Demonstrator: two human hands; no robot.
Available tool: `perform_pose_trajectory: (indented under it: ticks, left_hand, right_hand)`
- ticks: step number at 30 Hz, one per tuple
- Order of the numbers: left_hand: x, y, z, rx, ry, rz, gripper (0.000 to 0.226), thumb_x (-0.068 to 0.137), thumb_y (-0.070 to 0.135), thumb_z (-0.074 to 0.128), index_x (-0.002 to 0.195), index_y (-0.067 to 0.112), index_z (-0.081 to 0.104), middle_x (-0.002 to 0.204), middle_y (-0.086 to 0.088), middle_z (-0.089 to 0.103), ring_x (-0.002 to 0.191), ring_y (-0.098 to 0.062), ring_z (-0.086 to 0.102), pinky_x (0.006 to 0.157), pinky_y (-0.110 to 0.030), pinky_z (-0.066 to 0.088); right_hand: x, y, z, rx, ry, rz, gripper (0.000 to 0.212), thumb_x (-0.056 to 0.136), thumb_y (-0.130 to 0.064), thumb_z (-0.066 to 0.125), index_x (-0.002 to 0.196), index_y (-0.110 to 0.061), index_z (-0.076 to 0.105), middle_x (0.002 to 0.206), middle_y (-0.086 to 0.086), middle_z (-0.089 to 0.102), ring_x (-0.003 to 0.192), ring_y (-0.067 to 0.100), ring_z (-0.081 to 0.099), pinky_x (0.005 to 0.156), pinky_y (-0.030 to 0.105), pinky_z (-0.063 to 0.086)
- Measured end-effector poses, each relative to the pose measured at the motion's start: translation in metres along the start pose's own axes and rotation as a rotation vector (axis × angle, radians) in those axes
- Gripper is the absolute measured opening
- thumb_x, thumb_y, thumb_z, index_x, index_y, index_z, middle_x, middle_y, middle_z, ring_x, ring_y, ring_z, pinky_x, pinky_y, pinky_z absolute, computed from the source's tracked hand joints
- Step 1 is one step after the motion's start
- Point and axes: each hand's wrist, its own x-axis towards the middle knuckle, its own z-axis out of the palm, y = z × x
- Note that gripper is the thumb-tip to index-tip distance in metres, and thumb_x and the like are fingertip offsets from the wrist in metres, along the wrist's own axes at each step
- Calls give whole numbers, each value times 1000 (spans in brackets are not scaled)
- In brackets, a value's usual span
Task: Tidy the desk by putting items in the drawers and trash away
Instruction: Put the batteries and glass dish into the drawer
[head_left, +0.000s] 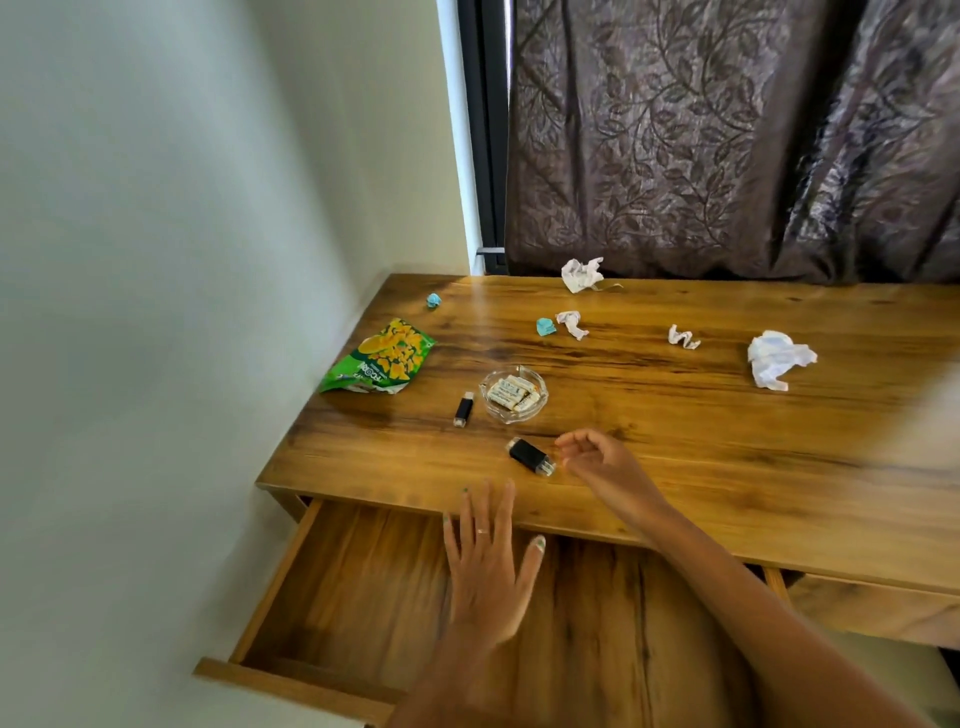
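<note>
- Open wooden drawer (363, 577) sits nearest; left hand (488, 577) hovers flat above it, fingers spread, holding nothing.
- Right hand (597, 460), loosely curled and empty, is just beside the black rectangular lighter (530, 456) on the wooden desk (727, 441).
- Risk: a hurried pinch may nudge it over the front edge.

On the table (675, 415), a snack bag (382, 358) lies left of a glass dish (514, 393); an open drawer (363, 582) sits below the front edge.
</note>
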Motion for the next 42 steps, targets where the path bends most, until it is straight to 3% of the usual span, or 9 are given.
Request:
perform_pose_trajectory:
  ticks: [4, 7, 10, 15, 25, 28, 31, 36, 42]
  left_hand:
    - [65, -21, -23, 8, -61, -8, 86, 80, 73, -6, 149, 22, -10, 158, -2, -13, 146, -25, -12, 113, -40, -13]
    - [91, -40, -21, 39, -137, 2, 81, 84, 67, -1, 151, 21, 0, 160, 0, 2, 147, -21, -2, 118, -43, -1]
    - [93, -49, -9, 133, -100, 35, 87, 82, 66, -17, 151, 22, 12, 158, 2, 16, 146, -19, 10, 118, -42, 4]
    - [96, -51, -1, 134, -24, 38, 73, 94, 59, 5, 142, 17, 40, 146, -2, 44, 136, -22, 39, 111, -42, 15]
    - [96, -52, 0, 126, -29, 20, 74, 93, 60, 3, 145, 19, 36, 149, -1, 39, 139, -23, 34, 112, -42, 10]
    - [95, -52, 1, 134, -19, 15, 72, 93, 59, 6, 144, 19, 37, 149, -1, 40, 138, -22, 35, 115, -45, 19]
    - [94, -52, 2, 134, -10, 9, 70, 91, 60, 14, 145, 20, 34, 150, -1, 37, 140, -22, 32, 114, -46, 22]
    - [95, -52, 1, 153, -2, 36, 77, 86, 61, 2, 150, 21, 19, 156, 1, 23, 145, -20, 17, 118, -43, 10]
    - [94, -52, 4, 113, 20, 39, 79, 85, 58, 5, 150, 16, 23, 155, -2, 27, 144, -22, 20, 118, -44, 11]
  right_hand:
    - [57, -3, 17, -265, 33, -47, 42, 83, -20, 64, 122, -21, 48, 127, 1, 46, 120, 18, 44, 96, 31, 43]
    - [89, -1, 29, -456, 48, -39, 62, 79, -25, 66, 133, -19, 37, 138, 7, 36, 129, 24, 32, 107, 39, 32]
    - [118, 1, 40, -557, 59, 17, 82, 76, -36, 71, 142, -25, 24, 149, 7, 22, 136, 32, 22, 109, 47, 25]
    - [152, 0, 57, -787, 23, -23, 107, 69, -57, 72, 149, -23, 10, 157, 9, 8, 142, 34, 11, 111, 50, 21]
    - [182, 0, 73, -795, 139, 24, 113, 58, -59, 77, 145, -17, 20, 148, 18, 24, 135, 36, 23, 109, 47, 31]
    - [170, -1, 61, -730, 184, 11, 113, 59, -56, 77, 147, -18, 17, 148, 17, 25, 136, 35, 23, 110, 43, 27]
    - [142, -7, 39, -658, 226, -36, 107, 61, -53, 77, 145, -19, 21, 143, 13, 30, 130, 30, 28, 104, 40, 33]
    - [64, -12, 8, -587, 213, -67, 104, 61, -46, 81, 144, -22, 22, 140, 9, 31, 129, 27, 28, 104, 42, 37]
    - [-46, 34, -4, -495, 155, 33, 106, 57, -47, 83, 142, -30, 23, 134, 0, 29, 123, 18, 31, 105, 39, 38]
